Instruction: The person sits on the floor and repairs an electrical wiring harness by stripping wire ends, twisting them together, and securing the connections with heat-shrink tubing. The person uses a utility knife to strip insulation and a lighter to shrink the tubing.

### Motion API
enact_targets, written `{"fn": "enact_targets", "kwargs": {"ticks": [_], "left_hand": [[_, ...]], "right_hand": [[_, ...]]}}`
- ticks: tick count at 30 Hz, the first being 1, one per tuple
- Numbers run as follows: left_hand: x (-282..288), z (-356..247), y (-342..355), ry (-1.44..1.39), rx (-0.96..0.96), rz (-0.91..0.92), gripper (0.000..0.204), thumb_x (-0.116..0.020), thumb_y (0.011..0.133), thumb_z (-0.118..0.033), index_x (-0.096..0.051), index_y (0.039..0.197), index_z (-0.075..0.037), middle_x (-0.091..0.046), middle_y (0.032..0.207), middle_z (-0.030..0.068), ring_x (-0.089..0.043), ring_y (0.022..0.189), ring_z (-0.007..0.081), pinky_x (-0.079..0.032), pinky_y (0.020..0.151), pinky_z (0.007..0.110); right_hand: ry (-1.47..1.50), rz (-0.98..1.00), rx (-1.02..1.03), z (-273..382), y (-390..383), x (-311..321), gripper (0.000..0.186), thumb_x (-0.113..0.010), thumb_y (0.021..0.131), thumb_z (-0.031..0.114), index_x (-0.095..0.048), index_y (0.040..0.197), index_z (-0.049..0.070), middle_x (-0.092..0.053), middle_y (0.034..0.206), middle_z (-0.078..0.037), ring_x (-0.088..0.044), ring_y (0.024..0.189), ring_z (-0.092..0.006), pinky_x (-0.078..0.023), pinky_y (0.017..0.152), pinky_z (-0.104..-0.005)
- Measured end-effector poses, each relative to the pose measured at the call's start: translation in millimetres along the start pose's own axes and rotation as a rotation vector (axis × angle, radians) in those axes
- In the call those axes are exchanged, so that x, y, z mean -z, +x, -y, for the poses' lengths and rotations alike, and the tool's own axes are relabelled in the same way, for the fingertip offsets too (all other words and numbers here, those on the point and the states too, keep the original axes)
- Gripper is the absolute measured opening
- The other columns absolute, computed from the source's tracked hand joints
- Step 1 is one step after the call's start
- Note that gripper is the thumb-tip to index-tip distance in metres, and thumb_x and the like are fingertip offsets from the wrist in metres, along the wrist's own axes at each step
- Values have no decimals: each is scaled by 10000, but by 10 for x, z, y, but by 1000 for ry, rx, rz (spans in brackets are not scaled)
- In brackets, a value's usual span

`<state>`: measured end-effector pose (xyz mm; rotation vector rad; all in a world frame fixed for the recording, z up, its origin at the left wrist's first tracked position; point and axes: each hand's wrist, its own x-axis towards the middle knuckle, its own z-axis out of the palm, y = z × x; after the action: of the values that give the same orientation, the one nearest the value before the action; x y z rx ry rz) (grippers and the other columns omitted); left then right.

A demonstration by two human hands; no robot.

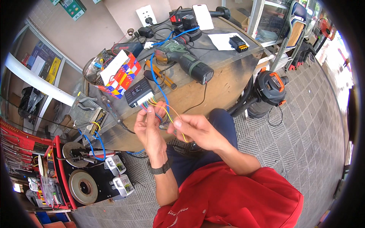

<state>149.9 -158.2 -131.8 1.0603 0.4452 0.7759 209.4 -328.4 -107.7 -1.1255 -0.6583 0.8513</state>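
A flat black control box (pixel 138 93) with a white connector (pixel 146 100) is near the table's front edge. Several coloured wires run out of the connector towards me. My left hand (pixel 151 127) is closed round this wire bundle (pixel 144 108) just below the connector, thumb on top. To its right, my right hand (pixel 197 131) pinches an orange wire (pixel 175 111) between thumb and fingers. A yellow wire (pixel 167 111) loops down past those fingertips, its lower end sticking out below them. The far ends of the other wires are hidden by my hands.
Behind the box stand a patterned carton (pixel 125 76), orange-handled tools (pixel 161 76) and a green cordless drill (pixel 182 60). A blue cable (pixel 159 81) crosses the table. A soldering iron (pixel 114 112) lies left. A phone (pixel 203 17) is at the back, a vacuum cleaner (pixel 268 91) right.
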Motion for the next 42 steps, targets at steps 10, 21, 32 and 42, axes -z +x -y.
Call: {"fn": "enact_targets", "kwargs": {"ticks": [10,21,32,42], "left_hand": [[-27,49,2,-42,-27,-23,241,-722,1147,-169,-704,1243,51,-806,1253,291,-824,1161,359,-670,1040,455],[-57,-342,-612,694,-765,-104,387,-770,1084,-85,-717,1430,80,-791,1381,225,-772,1270,354,-600,1120,437],[-283,-605,-419,935,-827,879,428,-786,1013,-26,-744,1438,-4,-755,1111,144,-679,922,338,-537,856,470],[-216,-579,-444,1051,-870,620,169,-774,1048,-89,-797,1208,-40,-715,889,107,-630,847,310,-450,797,430]], "right_hand": [[-453,-123,194,130,-616,265,369,-610,1215,281,-761,1030,0,-626,727,-62,-536,636,-156,-424,612,-369],[-943,95,337,638,-283,371,322,-631,1176,289,-757,1020,36,-695,738,-182,-681,684,-429,-509,643,-515],[-905,111,329,762,-327,466,311,-665,1148,265,-755,983,17,-744,800,-205,-733,788,-452,-542,704,-556],[-949,-65,482,884,-364,519,226,-747,1112,201,-784,1004,5,-741,820,-133,-733,737,-334,-544,673,-430]]}}
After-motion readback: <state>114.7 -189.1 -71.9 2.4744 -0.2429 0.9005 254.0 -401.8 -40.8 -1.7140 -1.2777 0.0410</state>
